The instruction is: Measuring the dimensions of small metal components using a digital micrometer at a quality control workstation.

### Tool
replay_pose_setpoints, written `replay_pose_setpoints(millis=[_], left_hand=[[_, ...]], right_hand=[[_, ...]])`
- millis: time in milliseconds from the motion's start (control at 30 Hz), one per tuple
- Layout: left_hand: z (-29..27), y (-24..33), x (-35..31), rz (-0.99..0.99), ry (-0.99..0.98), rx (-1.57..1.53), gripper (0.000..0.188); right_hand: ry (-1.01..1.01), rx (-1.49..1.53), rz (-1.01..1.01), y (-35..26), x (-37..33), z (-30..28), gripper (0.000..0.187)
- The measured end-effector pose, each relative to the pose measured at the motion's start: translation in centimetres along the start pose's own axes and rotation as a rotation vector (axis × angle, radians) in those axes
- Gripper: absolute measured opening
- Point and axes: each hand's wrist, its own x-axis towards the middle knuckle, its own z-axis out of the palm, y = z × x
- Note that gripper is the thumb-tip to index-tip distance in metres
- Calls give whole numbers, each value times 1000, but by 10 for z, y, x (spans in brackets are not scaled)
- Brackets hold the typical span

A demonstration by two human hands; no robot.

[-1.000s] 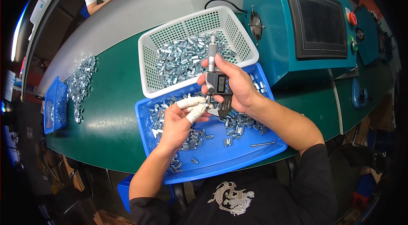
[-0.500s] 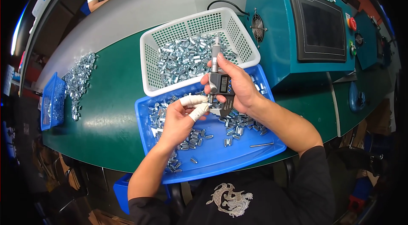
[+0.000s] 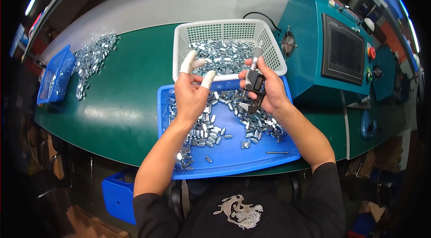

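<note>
My right hand [image 3: 273,89] is wrapped round a digital micrometer [image 3: 255,81], its thimble pointing up and away over the white basket. Between the micrometer's jaws I make out no part. My left hand [image 3: 192,96], with white finger cots on some fingers, is raised at the near rim of the white basket [image 3: 230,77]. Its fingers are spread, and nothing shows between them. Many shiny hexagonal metal pieces [image 3: 220,54] fill the bottom of that basket. Below both hands lies a blue tray [image 3: 229,157] with more loose metal pieces [image 3: 208,130] in it.
A thin metal pin [image 3: 277,152] lies at the tray's right. On the green table [image 3: 121,112], a heap of metal pieces [image 3: 92,60] spreads beside a blue basket [image 3: 56,76] at left. A teal machine [image 3: 305,69] with a screen stands at right. Co-workers sit across the far side.
My left hand has come away from the micrometer's jaws and moved up and left to the white basket, fingers now spread. My right hand still holds the micrometer. The whole view has shifted.
</note>
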Motion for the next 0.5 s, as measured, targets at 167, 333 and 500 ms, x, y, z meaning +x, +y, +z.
replay_pose_setpoints(millis=[167,333,500], left_hand=[[-18,-4,-8,177,-451,693,10],[-15,-15,-10,162,-623,1089,18],[-12,-33,-11,188,-627,1154,21]], right_hand=[[64,-56,-22,3,-7,7,44],[85,-99,-19,9,-17,9,43],[153,-66,-88,15,-25,17,42]])
